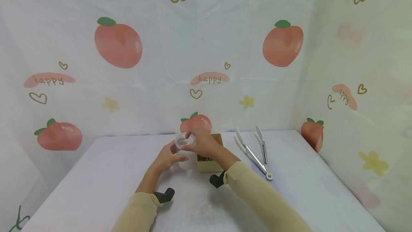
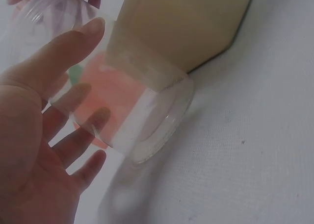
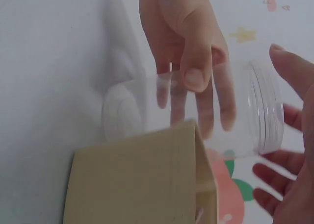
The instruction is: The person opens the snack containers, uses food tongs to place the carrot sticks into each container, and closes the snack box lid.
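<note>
head: "happy" backdrop point(image 1: 209, 46), seemingly plastic jar point(image 1: 190, 162)

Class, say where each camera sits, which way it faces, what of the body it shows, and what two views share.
Head: on the head, facing forward and down at table, jar, box, tongs; shows sleeves, left grip, right grip.
Left wrist: on that wrist, facing jar and box; shows left grip at left, part of right grip.
Right wrist: on that wrist, facing jar and box; shows right grip at the right edge, left grip at top.
Shared: both wrist views show the jar and the box.
</note>
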Available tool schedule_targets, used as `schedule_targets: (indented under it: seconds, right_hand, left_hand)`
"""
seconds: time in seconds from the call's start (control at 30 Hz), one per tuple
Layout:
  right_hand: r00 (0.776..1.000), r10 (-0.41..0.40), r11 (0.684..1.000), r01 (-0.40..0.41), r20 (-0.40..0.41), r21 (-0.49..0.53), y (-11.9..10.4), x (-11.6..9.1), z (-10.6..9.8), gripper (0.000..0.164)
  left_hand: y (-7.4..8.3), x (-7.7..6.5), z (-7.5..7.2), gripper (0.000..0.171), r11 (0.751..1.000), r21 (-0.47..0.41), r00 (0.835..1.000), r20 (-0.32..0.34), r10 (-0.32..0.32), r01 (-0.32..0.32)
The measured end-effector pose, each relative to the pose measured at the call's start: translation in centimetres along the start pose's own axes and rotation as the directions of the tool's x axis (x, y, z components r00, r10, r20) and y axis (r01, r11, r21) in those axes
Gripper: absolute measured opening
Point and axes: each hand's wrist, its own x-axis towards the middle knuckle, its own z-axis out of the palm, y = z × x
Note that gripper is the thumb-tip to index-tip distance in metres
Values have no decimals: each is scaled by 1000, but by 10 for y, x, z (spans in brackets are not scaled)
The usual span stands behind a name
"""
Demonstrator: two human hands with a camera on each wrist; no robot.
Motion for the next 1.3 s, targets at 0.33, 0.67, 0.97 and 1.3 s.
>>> schedule_targets:
  seconds: [0.33,0.67,0.97,1.3]
  right_hand:
    - [993,117,963,-119,-23,-243,-15,7,9,56]
    - [996,93,993,-92,5,-74,-12,5,6,49]
    - [1000,-1,997,-1,-20,-71,-8,2,4,45]
    - [993,-72,997,73,-99,13,-3,-2,-5,43]
  left_hand:
    - [7,-4,0,72,999,34,999,9,31,-31]
    - [-4,4,-1,73,999,13,999,18,44,-44]
    - [-30,14,1,75,1000,5,1000,-14,26,-26]
    - [-31,16,1,70,999,17,998,-28,48,-47]
